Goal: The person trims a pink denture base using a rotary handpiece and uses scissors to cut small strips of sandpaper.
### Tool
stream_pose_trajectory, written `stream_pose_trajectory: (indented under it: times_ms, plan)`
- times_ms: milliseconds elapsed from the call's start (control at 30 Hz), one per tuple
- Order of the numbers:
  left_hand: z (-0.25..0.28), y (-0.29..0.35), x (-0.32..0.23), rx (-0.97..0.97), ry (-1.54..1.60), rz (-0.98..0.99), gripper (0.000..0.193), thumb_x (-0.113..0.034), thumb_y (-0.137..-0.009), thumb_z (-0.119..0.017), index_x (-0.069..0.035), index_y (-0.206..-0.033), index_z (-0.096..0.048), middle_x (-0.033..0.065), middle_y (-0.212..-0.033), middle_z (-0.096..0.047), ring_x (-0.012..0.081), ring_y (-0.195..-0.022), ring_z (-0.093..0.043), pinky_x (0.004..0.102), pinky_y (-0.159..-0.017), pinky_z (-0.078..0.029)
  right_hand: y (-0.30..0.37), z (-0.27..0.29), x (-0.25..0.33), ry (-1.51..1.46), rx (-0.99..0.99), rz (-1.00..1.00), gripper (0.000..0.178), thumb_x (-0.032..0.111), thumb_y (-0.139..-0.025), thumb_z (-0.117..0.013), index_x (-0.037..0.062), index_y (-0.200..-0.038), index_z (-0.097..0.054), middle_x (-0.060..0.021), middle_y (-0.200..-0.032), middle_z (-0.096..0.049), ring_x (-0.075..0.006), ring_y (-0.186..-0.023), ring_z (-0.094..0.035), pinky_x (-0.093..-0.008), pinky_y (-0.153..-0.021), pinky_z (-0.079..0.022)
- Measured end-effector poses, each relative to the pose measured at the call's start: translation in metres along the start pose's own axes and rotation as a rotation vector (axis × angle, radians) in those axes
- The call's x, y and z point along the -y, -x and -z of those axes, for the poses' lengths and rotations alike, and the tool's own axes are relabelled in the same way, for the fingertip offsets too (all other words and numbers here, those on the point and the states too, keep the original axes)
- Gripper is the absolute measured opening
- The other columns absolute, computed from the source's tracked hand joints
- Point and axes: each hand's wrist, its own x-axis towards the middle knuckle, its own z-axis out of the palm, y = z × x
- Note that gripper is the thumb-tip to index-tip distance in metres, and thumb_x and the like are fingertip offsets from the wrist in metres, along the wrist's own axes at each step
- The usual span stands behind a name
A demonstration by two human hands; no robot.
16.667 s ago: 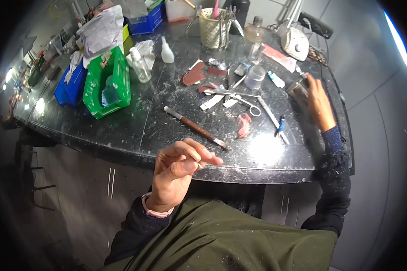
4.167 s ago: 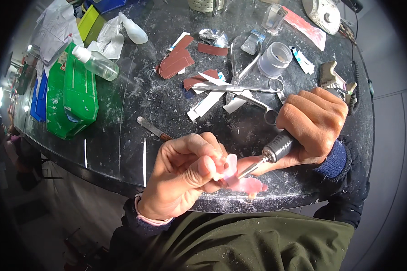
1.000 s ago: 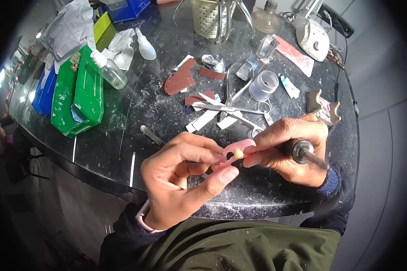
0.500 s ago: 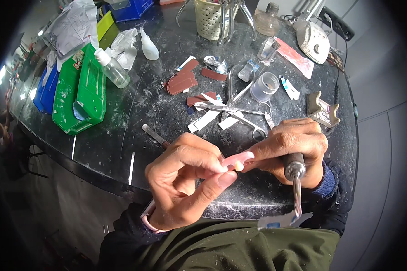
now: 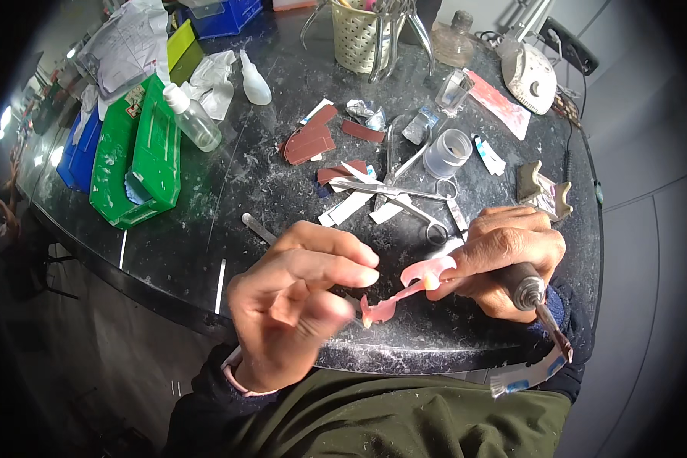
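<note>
Above the counter [image 5: 206, 229], a pink piece [image 5: 416, 284] and handpiece [image 5: 523, 286] are now being held by the right hand [image 5: 504, 263] alone; the left hand [image 5: 298, 301] is being held off, loosely curled, empty.

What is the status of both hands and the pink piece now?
Right hand holds pink piece at fingertips, handpiece in same palm. Left hand open, just off the piece. Scissors behind on bench, nothing between the hands.

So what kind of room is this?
Probably a dental workshop. The right hand holds a pink denture-like piece and a rotary handpiece, with scissors on the dusty bench.
</note>
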Motion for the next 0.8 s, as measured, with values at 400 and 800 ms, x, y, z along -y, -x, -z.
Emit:
stream_pose_trajectory:
  times_ms: [400,800]
  plan:
    - [0.005,-0.001,-0.004,0.156,-0.147,0.064,0.014,-0.001,-0.071,-0.073,0.000,-0.079,-0.062,0.0124,-0.088,-0.059,0.0131,-0.075,-0.059,0.0235,-0.064,-0.047,0.000,0.000,-0.007,-0.031,0.041,0.040,0.020,0.007,-0.069,-0.072,0.0005,-0.088,-0.070,-0.0087,-0.074,-0.070,-0.0213,-0.062,-0.069,-0.0275,-0.052,-0.051]
    - [0.000,0.002,-0.009,0.140,0.262,0.312,0.027,-0.016,-0.077,-0.076,-0.003,-0.091,-0.057,0.0155,-0.099,-0.059,0.0246,-0.088,-0.063,0.0403,-0.075,-0.056,0.005,0.006,0.006,0.022,0.000,0.037,0.017,0.005,-0.071,-0.071,0.0018,-0.088,-0.070,-0.0093,-0.078,-0.071,-0.0200,-0.060,-0.068,-0.0268,-0.049,-0.048]
